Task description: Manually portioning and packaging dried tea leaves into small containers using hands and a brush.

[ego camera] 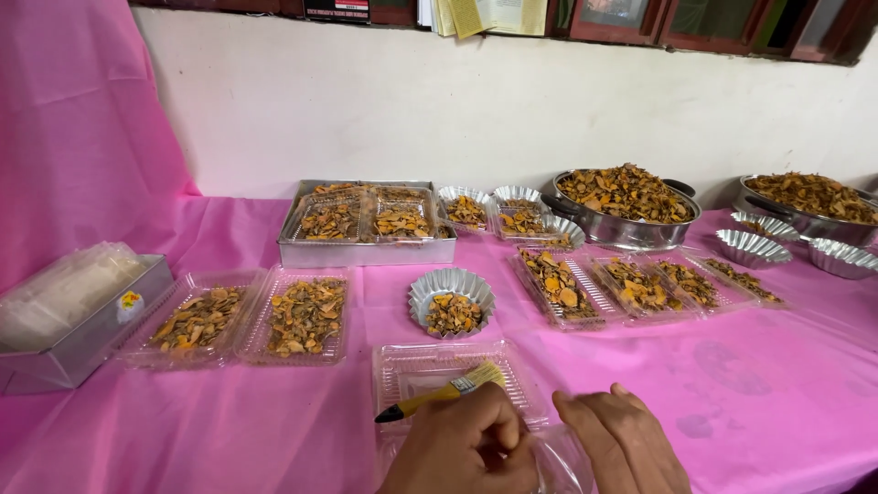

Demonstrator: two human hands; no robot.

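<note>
- Two hands at the bottom edge of the view, over a desk (pixel 229 430) with a pink cover.
- Left hand (pixel 466 448): fingers curled shut round a brush (pixel 445 391); yellow handle, black tip pointing left, pale bristles to the right.
- Brush bristles lie over an empty clear tray (pixel 412 366) just ahead of the hands.
- Right hand (pixel 622 444): fingers bent down, loosely curved, touching clear plastic (pixel 558 462) between the two hands; whether it grips the plastic cannot be told.
- One fluted foil cup (pixel 451 297) beyond the empty tray, partly filled with dried orange-brown slices.
- Two clear trays (pixel 251 320) of the same slices to the left, side by side and touching.
- One metal box (pixel 82 343) at far left, holding a stack of clear plastic.
- One steel tray (pixel 366 249) behind the cup, carrying several filled clear packs.
- Four filled clear trays (pixel 640 285) in a row to the right, angled.
- Several foil cups (pixel 512 212) at the back, filled; three more (pixel 777 242) at far right, empty as far as shown.
- Two steel pans (pixel 626 224) at back right, heaped with slices; the second (pixel 809 215) is cut by the frame edge.
- Pink cloth (pixel 73 128) hangs at left against a pale wall (pixel 457 101).
</note>
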